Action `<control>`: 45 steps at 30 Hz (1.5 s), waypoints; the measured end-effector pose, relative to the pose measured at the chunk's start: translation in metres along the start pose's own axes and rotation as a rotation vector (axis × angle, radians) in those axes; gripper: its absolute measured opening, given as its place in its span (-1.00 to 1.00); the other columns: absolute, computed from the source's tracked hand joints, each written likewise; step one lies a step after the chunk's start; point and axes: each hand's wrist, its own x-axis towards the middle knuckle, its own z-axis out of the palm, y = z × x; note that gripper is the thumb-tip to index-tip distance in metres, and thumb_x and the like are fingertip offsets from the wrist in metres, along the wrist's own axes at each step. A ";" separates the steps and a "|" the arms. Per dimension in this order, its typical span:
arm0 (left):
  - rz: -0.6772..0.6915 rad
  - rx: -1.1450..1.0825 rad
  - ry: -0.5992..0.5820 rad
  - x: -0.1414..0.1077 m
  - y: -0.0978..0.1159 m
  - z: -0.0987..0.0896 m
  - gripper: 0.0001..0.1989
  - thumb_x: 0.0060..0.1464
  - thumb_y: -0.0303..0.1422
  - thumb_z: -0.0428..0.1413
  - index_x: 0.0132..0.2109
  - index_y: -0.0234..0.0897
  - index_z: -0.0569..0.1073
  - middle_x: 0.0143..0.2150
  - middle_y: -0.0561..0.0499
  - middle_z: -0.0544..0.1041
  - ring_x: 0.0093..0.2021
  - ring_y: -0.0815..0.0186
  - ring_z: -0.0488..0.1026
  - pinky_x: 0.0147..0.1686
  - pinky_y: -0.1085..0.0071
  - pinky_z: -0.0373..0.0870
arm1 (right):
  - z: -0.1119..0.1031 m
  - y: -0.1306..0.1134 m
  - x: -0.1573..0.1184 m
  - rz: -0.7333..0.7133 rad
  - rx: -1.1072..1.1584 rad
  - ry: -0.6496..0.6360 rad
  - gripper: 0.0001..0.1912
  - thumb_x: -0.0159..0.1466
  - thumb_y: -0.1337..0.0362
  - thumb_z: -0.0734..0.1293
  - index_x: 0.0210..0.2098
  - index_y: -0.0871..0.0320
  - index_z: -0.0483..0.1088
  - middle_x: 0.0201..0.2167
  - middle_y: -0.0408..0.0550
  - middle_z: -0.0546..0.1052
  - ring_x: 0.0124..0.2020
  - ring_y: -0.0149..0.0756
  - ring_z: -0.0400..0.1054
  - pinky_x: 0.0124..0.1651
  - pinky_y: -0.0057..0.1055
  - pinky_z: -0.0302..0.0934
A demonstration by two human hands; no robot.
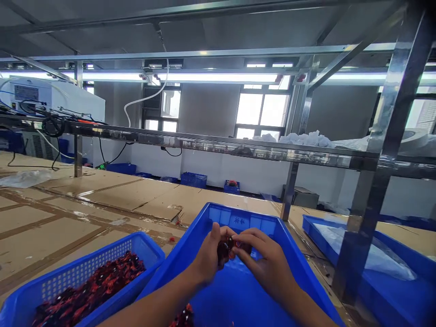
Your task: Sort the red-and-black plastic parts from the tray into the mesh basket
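Hands (207, 256) (267, 263) (bare) around dark-red clump (225, 250)

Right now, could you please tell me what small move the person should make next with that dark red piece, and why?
I would suggest lowering the dark red piece gently, since the left hand and right hand pinch it directly above the blue crate.

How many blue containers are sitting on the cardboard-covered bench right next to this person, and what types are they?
Perforated blue plastic basket: 1
Solid blue plastic trays: 2 (middle tray, right tray)
Total: 3
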 end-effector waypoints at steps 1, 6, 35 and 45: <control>0.061 0.033 0.007 -0.001 0.001 -0.001 -0.26 0.10 0.22 -0.42 -0.28 -0.29 0.36 -0.53 0.07 0.29 -0.63 0.48 0.07 -0.65 0.53 -0.10 | -0.001 -0.001 0.000 0.020 -0.004 0.034 -0.75 0.22 0.39 0.37 -0.10 0.03 0.43 -0.31 -0.12 0.50 -0.40 -0.35 0.40 -0.32 -0.41 0.32; 0.294 0.190 0.032 -0.006 0.004 -0.003 -0.35 0.25 0.02 -0.40 -0.20 -0.33 0.43 -0.52 0.05 0.30 -0.56 0.45 0.12 -0.57 0.48 -0.01 | 0.000 -0.012 0.000 0.072 0.040 0.126 -0.76 0.18 0.34 0.42 -0.18 0.06 0.36 -0.39 -0.18 0.49 -0.43 -0.36 0.40 -0.34 -0.42 0.32; 0.693 1.174 0.014 -0.017 0.014 -0.010 -0.47 0.17 -0.46 -0.08 0.28 -0.23 0.10 -0.18 -0.10 0.54 -0.34 0.20 0.49 -0.31 0.28 0.32 | -0.006 0.004 -0.007 -0.218 -0.189 0.047 -0.57 0.27 0.40 0.32 0.08 -0.12 0.40 -0.30 -0.06 0.43 -0.41 -0.37 0.35 -0.34 -0.38 0.34; -0.147 0.043 0.268 0.007 0.003 -0.012 -0.43 0.15 0.05 -0.22 0.02 -0.28 0.36 -0.48 0.07 0.37 -0.68 0.45 0.10 -0.69 0.52 -0.02 | 0.001 0.011 0.007 0.691 0.902 0.196 -0.75 0.15 0.14 0.41 -0.24 0.15 0.47 -0.46 -0.12 0.45 -0.55 -0.38 0.31 -0.48 -0.41 0.33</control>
